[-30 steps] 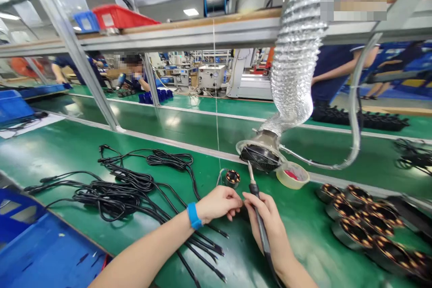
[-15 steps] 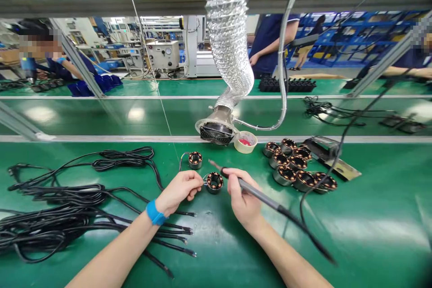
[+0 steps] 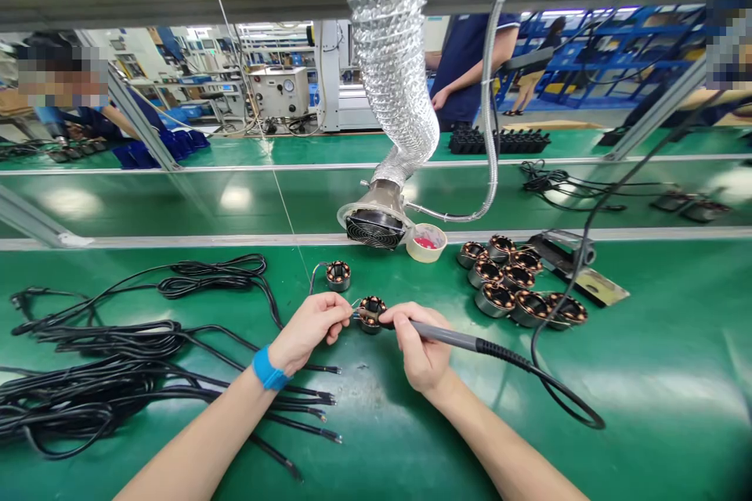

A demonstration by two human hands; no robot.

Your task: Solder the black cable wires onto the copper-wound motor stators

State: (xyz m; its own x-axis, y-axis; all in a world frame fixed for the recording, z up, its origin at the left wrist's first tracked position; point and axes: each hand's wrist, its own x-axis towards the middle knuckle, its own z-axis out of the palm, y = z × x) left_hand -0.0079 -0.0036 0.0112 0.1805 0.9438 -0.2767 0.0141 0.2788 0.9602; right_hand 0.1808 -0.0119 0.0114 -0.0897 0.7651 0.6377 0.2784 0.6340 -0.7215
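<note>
My right hand (image 3: 424, 344) is closed around a grey soldering iron (image 3: 450, 335), whose tip lies over a copper-wound motor stator (image 3: 372, 322) on the green table. To the left of that stator my left hand (image 3: 314, 329), with a blue band at the wrist, pinches thin wires (image 3: 355, 311) that lead to it. Fingertips hide the ends of the wires. Just behind stands a second stator (image 3: 338, 276) with a few wires on its left side.
Black cables (image 3: 117, 376) lie coiled at the left. Several stators (image 3: 495, 299) are grouped at the right, beside a metal iron stand (image 3: 579, 266). A tape roll (image 3: 426, 243) sits by a fume fan (image 3: 376, 227). People are at work beyond the rail.
The soldering iron has swung from a raised, slanting pose to a flatter one, its tip now over the near stator. My left hand has hardly moved.
</note>
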